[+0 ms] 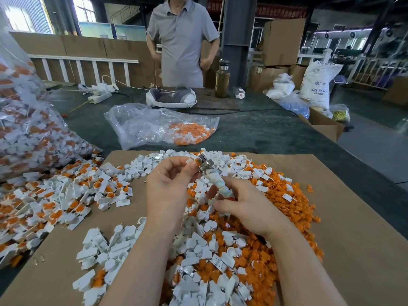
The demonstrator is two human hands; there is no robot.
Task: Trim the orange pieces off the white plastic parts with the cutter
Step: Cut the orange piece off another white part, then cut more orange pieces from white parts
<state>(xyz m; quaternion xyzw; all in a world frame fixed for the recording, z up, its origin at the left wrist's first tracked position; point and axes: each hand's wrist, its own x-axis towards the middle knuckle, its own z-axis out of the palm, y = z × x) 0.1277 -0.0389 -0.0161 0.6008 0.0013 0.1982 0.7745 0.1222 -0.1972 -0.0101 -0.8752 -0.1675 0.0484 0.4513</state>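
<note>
My left hand (169, 186) pinches a small white plastic part with an orange piece (193, 161) between thumb and fingertips, raised over the pile. My right hand (247, 206) grips the tape-wrapped handles of the cutter (217, 181); its metal jaws (204, 164) sit at the orange piece. Below and around both hands, loose white parts (123, 244) and cut orange pieces (284, 208) lie heaped on a sheet of cardboard (353, 228). A heap of untrimmed white-and-orange parts (55, 202) spreads at the left.
A large clear bag full of untrimmed parts (24, 129) leans at the left. A nearly flat clear bag with orange pieces (163, 127) lies beyond the cardboard. A person in a grey shirt (183, 40) stands across the table, near a headset (171, 97) and a bottle (222, 79).
</note>
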